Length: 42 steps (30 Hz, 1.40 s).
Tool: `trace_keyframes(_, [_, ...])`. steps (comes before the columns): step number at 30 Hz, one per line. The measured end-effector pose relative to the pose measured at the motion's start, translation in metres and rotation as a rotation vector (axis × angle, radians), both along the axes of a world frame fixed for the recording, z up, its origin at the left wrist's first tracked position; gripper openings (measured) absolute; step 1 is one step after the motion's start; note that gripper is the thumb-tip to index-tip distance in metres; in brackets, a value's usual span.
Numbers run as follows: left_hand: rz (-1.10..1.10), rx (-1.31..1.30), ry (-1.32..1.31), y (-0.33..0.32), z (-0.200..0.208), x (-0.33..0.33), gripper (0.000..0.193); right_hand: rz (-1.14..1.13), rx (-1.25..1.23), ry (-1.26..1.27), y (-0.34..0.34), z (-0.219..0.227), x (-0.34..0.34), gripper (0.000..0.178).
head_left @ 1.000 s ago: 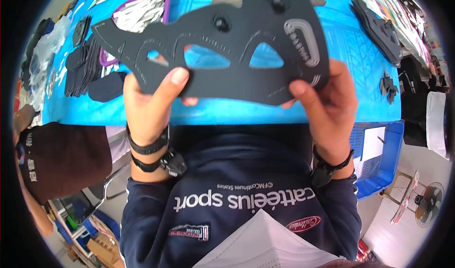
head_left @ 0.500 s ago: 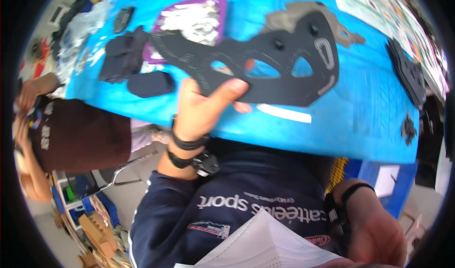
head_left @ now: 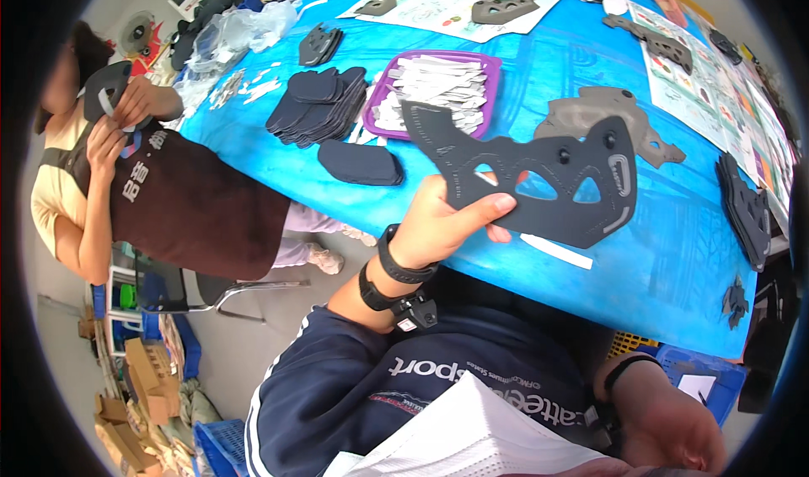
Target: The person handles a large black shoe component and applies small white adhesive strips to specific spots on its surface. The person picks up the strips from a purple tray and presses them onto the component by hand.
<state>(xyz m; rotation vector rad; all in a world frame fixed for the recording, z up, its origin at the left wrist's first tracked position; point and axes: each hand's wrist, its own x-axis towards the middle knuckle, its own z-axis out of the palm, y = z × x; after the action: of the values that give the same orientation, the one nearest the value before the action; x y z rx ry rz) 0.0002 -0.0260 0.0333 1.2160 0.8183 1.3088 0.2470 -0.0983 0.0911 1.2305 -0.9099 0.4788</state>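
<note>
Left hand (head_left: 442, 224) grips black panel (head_left: 548, 214) by its lower edge, over blue table (head_left: 666, 254). Right hand (head_left: 674, 431) low by body, can't tell open or closed. One-handed, off-centre hold could let panel tilt or slip.

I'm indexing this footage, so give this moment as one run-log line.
left hand: holds black cut-out panel | right hand: low, apart from panel, contents unclear | blue table: purple tray with white strips
</note>
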Motion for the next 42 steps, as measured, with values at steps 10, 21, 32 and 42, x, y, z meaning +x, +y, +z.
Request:
trace_keyframes(10, [0.042, 0.145, 0.012, 0.003, -0.004, 0.004, 0.01, -0.296, -0.002, -0.237, -0.003, -0.027, -0.016, 0.037])
trace_keyframes(21, [0.004, 0.146, 0.036, 0.002, -0.011, 0.005, 0.01, -0.545, -0.152, -0.259, -0.004, -0.033, -0.007, 0.034])
trace_keyframes(32, [-0.073, 0.031, -0.101, -0.002, -0.013, -0.001, 0.01, -1.107, -1.606, -0.721, 0.041, -0.066, 0.003, 0.068])
trace_keyframes(42, [-0.05, 0.081, 0.297, 0.008, -0.019, 0.015, 0.019, -0.793, -1.736, -1.11, 0.053, -0.08, 0.026, 0.017])
